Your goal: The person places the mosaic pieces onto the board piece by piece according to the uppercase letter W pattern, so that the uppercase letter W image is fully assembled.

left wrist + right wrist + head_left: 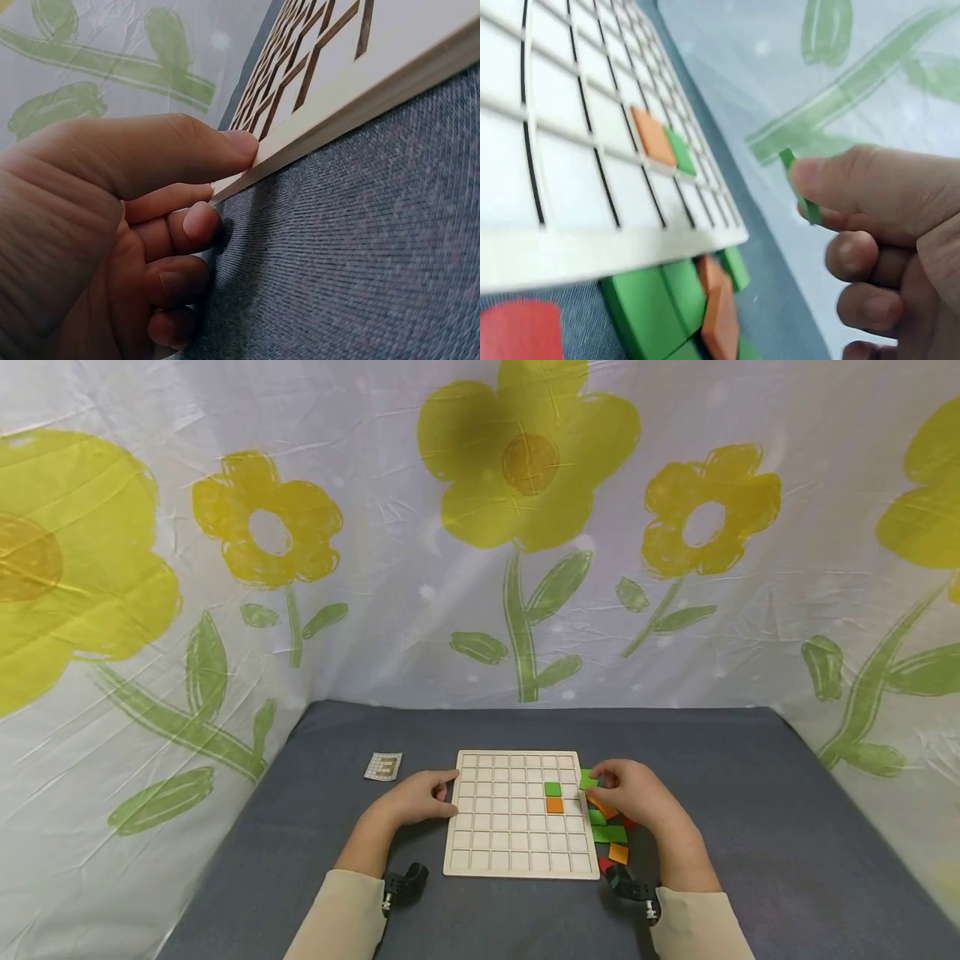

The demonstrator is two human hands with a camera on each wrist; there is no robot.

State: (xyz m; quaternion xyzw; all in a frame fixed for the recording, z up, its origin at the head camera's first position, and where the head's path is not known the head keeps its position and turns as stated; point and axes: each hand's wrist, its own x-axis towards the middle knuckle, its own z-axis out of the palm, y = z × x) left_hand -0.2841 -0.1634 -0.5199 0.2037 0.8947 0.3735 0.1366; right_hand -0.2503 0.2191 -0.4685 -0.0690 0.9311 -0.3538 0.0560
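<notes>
A pale wooden grid board (510, 839) lies on the table. My left hand (415, 796) is at its left edge; the thumb (202, 150) and index finger touch the rim, spread apart, and the other fingers bend beneath. Near the board's upper right edge, my right hand (637, 789) pinches a small green tile (799, 191) between thumb and index finger, held off the table. On the board sit a green tile (552, 789) and, just below it, an orange tile (555, 806).
Loose green tiles (609, 834), an orange tile (618, 853) and a red tile (521, 330) lie along the board's right side. A small printed pattern card (383, 767) rests left of the board. Behind the grey-covered table (300, 860) hangs a flowered curtain (390, 527).
</notes>
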